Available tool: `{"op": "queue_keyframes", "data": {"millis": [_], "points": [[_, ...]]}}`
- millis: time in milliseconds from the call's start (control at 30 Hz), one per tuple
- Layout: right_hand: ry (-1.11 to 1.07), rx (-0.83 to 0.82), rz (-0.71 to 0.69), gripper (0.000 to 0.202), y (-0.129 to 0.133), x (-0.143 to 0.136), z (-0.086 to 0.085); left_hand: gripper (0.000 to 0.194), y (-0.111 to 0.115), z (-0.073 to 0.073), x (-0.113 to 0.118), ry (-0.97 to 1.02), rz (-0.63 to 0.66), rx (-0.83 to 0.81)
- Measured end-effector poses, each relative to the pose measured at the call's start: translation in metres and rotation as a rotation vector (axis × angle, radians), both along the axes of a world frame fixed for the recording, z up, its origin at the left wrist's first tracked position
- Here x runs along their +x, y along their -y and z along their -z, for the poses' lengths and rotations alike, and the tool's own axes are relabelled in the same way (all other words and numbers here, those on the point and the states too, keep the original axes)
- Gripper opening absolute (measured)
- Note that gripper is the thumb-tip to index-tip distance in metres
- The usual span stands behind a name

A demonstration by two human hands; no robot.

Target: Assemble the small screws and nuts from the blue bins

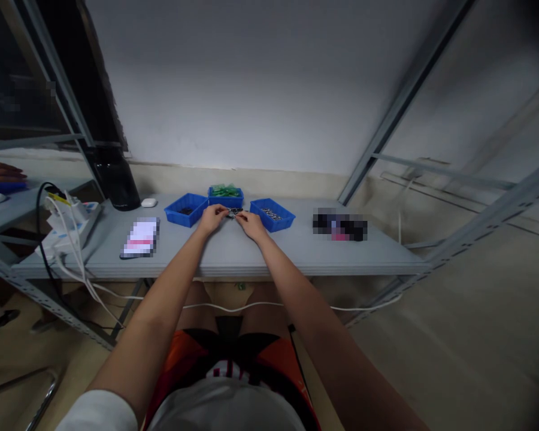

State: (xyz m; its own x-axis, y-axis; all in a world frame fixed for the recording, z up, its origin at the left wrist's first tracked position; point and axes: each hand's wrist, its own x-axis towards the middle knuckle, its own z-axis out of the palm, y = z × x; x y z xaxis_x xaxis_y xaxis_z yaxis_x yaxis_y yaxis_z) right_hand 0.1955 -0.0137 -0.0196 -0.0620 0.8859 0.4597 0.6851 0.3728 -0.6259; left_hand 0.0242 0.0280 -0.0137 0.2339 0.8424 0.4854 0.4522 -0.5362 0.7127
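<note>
My left hand [213, 218] and my right hand [250, 225] meet over the grey table, fingers pinched close together. Small dark and silvery parts [234, 212] lie between the fingertips, too small to make out. Just left of my left hand is a blue bin [175, 217] with dark pieces inside. Beside my right hand stands another blue bin [286, 223], holding small shiny pieces. Behind both hands a third blue bin [226, 201] contains green pieces [226, 190].
On the left are a phone [140, 237], a white case [149, 203], a black bottle [115, 179] and a power strip [67, 230] with cables. A blurred dark item [340, 226] lies right. Metal uprights flank the table [341, 257]. Another person's hand [0, 172] shows far left.
</note>
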Motion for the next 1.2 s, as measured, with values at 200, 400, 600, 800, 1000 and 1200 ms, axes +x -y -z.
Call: {"op": "queue_keyframes", "data": {"millis": [200, 400, 600, 800, 1000, 1200], "points": [[-0.107, 0.051, 0.051, 0.023, 0.000, 0.000, -0.002, 0.022, 0.003, -0.002, 0.002, 0.017, 0.064, -0.019], [-0.006, 0.033, -0.044, 0.019, 0.002, -0.002, -0.001, 0.022, 0.009, -0.007, 0.006, -0.016, 0.215, 0.002], [0.024, 0.013, -0.100, 0.019, 0.001, -0.003, 0.001, 0.016, 0.011, -0.006, 0.008, -0.003, 0.186, -0.029], [-0.118, 0.045, -0.006, 0.022, -0.001, -0.003, 0.001, 0.008, 0.014, -0.008, 0.007, 0.033, 0.033, -0.065], [-0.192, 0.065, -0.017, 0.027, -0.002, -0.002, 0.002, 0.011, 0.017, -0.010, 0.007, -0.050, 0.112, -0.066], [-0.116, 0.032, -0.027, 0.024, -0.003, -0.001, 0.004, 0.012, 0.018, -0.011, 0.008, -0.078, 0.132, -0.036]]}}
